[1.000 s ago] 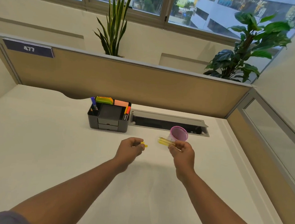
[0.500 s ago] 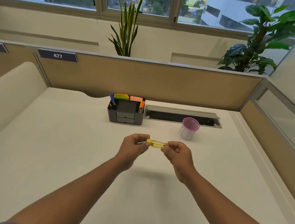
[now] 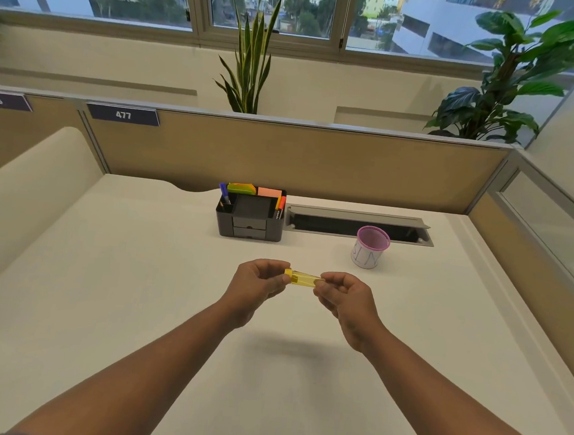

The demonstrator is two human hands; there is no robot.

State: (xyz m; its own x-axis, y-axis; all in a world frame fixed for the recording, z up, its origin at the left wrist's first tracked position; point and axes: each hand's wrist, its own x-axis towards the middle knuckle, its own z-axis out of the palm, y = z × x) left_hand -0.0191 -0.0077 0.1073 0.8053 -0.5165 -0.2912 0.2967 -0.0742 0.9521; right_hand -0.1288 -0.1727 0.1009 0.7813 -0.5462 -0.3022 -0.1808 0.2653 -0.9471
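A small yellow see-through pen-like tube [image 3: 303, 279] hangs between my two hands above the white desk [image 3: 118, 290]. My left hand [image 3: 260, 282] pinches its left end, where a solid yellow cap sits. My right hand [image 3: 341, 295] pinches its right end with curled fingers. Both hands are raised a little over the desk's middle. What lies inside the tube I cannot make out.
A black desk organiser [image 3: 249, 216] with pens and sticky notes stands at the back. Right of it are a grey cable tray [image 3: 360, 225] and a small pink-rimmed cup [image 3: 369, 248]. Partition walls close the desk at the back and right.
A second ago my hands were apart, the left with the yellow cap and the right with the tube. They came together, and the cap now sits on the tube's left end.
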